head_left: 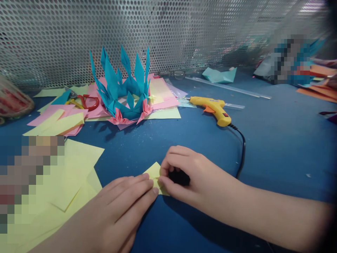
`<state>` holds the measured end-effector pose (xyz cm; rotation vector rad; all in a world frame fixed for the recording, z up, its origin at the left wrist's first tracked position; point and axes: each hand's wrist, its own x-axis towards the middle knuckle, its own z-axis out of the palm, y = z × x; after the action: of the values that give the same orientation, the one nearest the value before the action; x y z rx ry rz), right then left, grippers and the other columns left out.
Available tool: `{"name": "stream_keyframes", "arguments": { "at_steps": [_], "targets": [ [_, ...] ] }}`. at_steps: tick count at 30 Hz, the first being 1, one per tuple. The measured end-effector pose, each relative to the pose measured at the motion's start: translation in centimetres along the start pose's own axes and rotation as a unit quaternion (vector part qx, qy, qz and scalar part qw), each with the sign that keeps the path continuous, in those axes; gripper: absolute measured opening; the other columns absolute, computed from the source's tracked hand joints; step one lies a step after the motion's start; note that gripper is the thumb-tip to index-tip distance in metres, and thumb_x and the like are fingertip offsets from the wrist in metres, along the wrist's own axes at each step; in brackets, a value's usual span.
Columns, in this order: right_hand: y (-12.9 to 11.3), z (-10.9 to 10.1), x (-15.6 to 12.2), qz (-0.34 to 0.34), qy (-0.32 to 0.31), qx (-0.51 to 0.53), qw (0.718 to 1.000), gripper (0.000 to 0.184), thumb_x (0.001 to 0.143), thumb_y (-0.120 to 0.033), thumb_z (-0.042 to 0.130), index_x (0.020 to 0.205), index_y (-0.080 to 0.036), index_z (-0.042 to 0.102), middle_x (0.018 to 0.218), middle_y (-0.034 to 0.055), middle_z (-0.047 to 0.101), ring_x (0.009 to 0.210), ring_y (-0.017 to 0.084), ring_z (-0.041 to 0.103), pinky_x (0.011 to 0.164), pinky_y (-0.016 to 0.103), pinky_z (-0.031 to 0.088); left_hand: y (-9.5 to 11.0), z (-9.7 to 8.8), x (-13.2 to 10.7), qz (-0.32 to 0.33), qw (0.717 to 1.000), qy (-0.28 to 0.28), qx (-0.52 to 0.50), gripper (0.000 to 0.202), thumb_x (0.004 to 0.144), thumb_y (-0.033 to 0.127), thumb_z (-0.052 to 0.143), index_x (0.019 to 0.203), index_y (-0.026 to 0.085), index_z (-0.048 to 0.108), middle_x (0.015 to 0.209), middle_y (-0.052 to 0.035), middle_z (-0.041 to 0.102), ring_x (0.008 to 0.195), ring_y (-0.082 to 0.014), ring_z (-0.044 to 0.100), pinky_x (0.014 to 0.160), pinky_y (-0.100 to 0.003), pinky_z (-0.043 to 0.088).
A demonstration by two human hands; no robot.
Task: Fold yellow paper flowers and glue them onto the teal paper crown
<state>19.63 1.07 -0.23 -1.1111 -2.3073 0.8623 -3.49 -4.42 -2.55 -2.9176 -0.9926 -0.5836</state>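
A small piece of yellow paper [156, 169] with a fold across its middle lies on the blue table between my hands. My left hand [123, 200] reaches in from the lower left, its fingers stretched out and flat, their tips pressing on the paper's left part. From the right comes my right hand [181, 172], thumb and index finger pinched on the paper's right side near the fold. The fingers cover part of the paper, so its full shape is hidden.
Yellow sheets [86, 154] spread at the left. Behind stands a blue paper crown [113, 84] with pink pieces, on coloured papers near red-handled scissors [91, 102]. A yellow glue gun [210, 105], its black cord [243, 147] and clear sticks [226, 88] lie right, before a perforated metal panel [171, 38].
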Motion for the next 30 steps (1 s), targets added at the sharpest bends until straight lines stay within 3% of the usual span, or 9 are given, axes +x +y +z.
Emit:
{"name": "stream_keyframes", "arguments": {
  "at_steps": [5,11,14,17,22,26,30],
  "targets": [
    [-0.1,0.0,0.0,0.014,0.007,-0.008,1.000,0.012,0.082,-0.008,0.063,0.072,-0.015,0.059,0.073,0.0000,0.057,0.071,0.012,0.053,0.063,0.023,0.042,0.2,0.3,0.2,-0.007,1.000,0.023,0.003,0.054,0.085,-0.004,0.038,0.127,0.019,0.063,0.127,-0.0012,0.071,0.124,-0.0147,0.061,0.118,-0.026,0.032],
    [0.5,-0.2,0.2,0.005,0.014,-0.014,1.000,0.014,0.081,-0.005,0.067,0.071,-0.015,0.063,0.067,-0.0031,0.057,0.059,0.008,0.049,0.054,0.018,0.038,0.0,0.3,0.4,0.000,1.000,0.014,-0.005,0.052,0.087,-0.002,0.036,0.128,0.020,0.061,0.135,-0.0013,0.067,0.126,-0.0152,0.058,0.116,-0.027,0.035],
    [0.9,-0.2,-0.1,-0.046,0.031,-0.034,0.998,0.015,0.083,-0.002,0.065,0.073,-0.013,0.067,0.067,-0.0025,0.058,0.059,0.007,0.051,0.055,0.017,0.041,0.0,0.3,0.4,-0.010,1.000,0.011,-0.013,0.052,0.088,-0.001,0.036,0.129,0.021,0.060,0.137,-0.0002,0.066,0.131,-0.0149,0.054,0.118,-0.028,0.031],
    [1.0,-0.3,-0.4,-0.146,0.035,-0.111,0.982,0.021,0.089,0.000,0.056,0.077,-0.012,0.068,0.075,0.0027,0.063,0.069,0.012,0.056,0.064,0.023,0.046,0.0,0.3,0.2,-0.012,1.000,0.003,-0.013,0.050,0.089,0.000,0.037,0.130,0.020,0.059,0.139,-0.0021,0.063,0.135,-0.0161,0.048,0.120,-0.031,0.029],
    [0.1,-0.1,-1.1,-0.297,0.046,-0.292,0.908,0.038,0.095,-0.004,0.041,0.069,-0.014,0.067,0.067,0.0045,0.060,0.061,0.018,0.046,0.056,0.034,0.039,0.0,0.0,0.4,-0.002,1.000,0.005,-0.015,0.052,0.088,0.000,0.036,0.131,0.019,0.058,0.139,-0.0076,0.058,0.136,-0.0177,0.045,0.117,-0.031,0.032],
    [-0.3,0.4,-1.7,-0.290,0.032,-0.328,0.898,0.039,0.092,-0.002,0.039,0.072,-0.015,0.070,0.074,0.0068,0.065,0.065,0.020,0.050,0.056,0.035,0.041,0.1,0.0,0.7,-0.001,1.000,0.003,-0.007,0.054,0.088,-0.002,0.034,0.133,0.017,0.056,0.141,-0.0082,0.056,0.137,-0.0183,0.043,0.118,-0.032,0.032],
    [0.7,0.1,-1.1,-0.279,0.039,-0.276,0.919,0.035,0.097,-0.005,0.039,0.085,-0.012,0.071,0.071,0.0053,0.063,0.063,0.018,0.053,0.056,0.032,0.046,-0.1,0.1,0.4,0.000,1.000,0.000,-0.001,0.047,0.092,0.004,0.037,0.131,0.019,0.059,0.139,-0.0057,0.059,0.135,-0.0170,0.046,0.119,-0.030,0.029]
  ]
}}
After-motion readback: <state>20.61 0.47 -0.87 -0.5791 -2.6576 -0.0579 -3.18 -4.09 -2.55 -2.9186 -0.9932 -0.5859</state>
